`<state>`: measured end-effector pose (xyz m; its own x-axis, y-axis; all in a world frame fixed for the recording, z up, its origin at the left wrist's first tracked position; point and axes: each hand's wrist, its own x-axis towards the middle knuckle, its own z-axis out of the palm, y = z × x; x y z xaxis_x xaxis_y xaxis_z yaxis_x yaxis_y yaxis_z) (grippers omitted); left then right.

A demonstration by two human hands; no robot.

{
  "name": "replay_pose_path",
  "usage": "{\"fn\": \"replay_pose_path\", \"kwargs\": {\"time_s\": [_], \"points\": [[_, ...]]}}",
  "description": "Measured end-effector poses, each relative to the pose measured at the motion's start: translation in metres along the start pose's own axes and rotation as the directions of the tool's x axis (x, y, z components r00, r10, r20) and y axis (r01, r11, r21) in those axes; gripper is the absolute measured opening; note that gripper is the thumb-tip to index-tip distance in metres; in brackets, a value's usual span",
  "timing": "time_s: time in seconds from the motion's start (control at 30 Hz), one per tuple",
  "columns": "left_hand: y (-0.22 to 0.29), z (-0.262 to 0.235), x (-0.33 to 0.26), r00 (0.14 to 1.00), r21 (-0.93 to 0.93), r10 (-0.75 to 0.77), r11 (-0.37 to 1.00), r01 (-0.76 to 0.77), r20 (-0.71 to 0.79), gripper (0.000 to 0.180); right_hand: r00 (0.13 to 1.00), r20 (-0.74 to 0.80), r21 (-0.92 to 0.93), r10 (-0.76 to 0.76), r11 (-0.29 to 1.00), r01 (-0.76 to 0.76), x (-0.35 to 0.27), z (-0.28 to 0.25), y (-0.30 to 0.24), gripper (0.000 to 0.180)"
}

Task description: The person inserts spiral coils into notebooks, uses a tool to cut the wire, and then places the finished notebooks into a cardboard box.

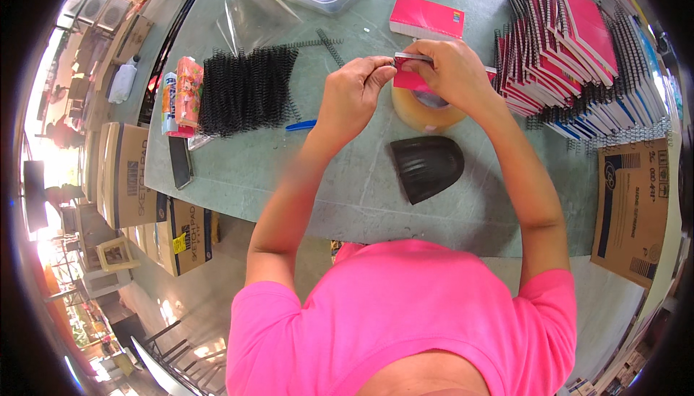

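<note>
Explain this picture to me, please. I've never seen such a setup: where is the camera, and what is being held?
There is no machine here, just a person's bare hands. One wide fisheye camera on their head looks down, so straight edges bend toward the rim. The right hand holds a small red booklet; the left hand is pinched at its edge, though what it grips is unclear. On the table lie black spiral coils, a clear tub, a tape roll, a blue pen and piled spiral notebooks.

The worn shirt (412, 316) is bright pink, short-sleeved and seemingly round-necked
</note>
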<state>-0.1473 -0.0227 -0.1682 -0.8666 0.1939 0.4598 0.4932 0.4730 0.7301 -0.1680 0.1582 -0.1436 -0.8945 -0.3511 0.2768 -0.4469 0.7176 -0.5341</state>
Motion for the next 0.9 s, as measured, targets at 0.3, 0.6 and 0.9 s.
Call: {"fn": "replay_pose_path", "kwargs": {"time_s": [0.3,0.6,0.9], "points": [[0.004,-0.005,0.013,0.946,-0.136,-0.299,0.939,0.315,0.126,0.023,0.994,-0.029,-0.053,-0.110,0.993,0.108,-0.006,0.002,0.000,0.015],[-0.004,-0.034,0.023,0.962,0.057,-0.043,0.998,0.028,0.268,0.022,0.968,-0.188,-0.114,-0.165,0.983,0.145,-0.007,0.010,-0.005,0.020],[-0.001,-0.016,0.015,0.967,0.275,0.238,0.927,-0.254,0.092,0.032,0.975,-0.182,0.076,-0.131,0.986,0.147,-0.008,0.009,-0.005,0.021]]}}
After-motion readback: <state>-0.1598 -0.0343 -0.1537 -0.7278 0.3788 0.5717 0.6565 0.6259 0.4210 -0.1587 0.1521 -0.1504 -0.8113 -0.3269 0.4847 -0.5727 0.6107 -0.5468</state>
